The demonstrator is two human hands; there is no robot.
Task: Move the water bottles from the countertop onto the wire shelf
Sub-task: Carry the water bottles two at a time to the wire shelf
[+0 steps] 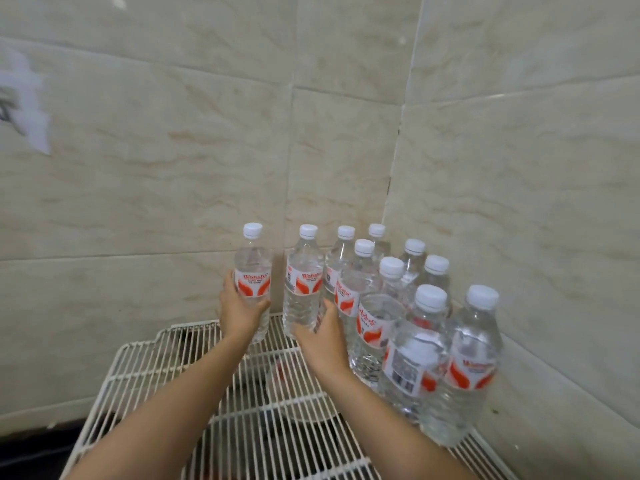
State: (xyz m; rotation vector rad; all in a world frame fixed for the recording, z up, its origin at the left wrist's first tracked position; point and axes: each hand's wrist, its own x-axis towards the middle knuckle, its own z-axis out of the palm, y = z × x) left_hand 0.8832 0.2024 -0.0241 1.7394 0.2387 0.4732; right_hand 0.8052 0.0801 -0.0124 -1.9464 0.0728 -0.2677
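Both grips are loaded. The left grip (242, 308) is curled round the left bottle (252, 263) at the lower edge of its label. The right grip (322, 337) wraps the lower body of the right bottle (300, 292). Both bottles have the long axis vertical, cap up, at the rear edge of the wire shelf (156, 358), close to the tiled wall (173, 168). Whether either base already bears on the wires cannot be told (the hands and the bottle bodies cover the contact line). A group of bottles (415, 344) stands upright on the shelf, packed into the corner on the right. The relation that governs the next move is lateral. The right bottle sits just to the left of that group, close to its nearest member. The left bottle lies further left, with a clear gap between the two held bottles. The right grip is therefore the nearer one to the group. Judged from this layout, the placing step is near its end: each bottle needs a straight lowering with the axis kept vertical, then release. A tilted release on the thin wires could tip a bottle into its neighbours. The desk is out of view.
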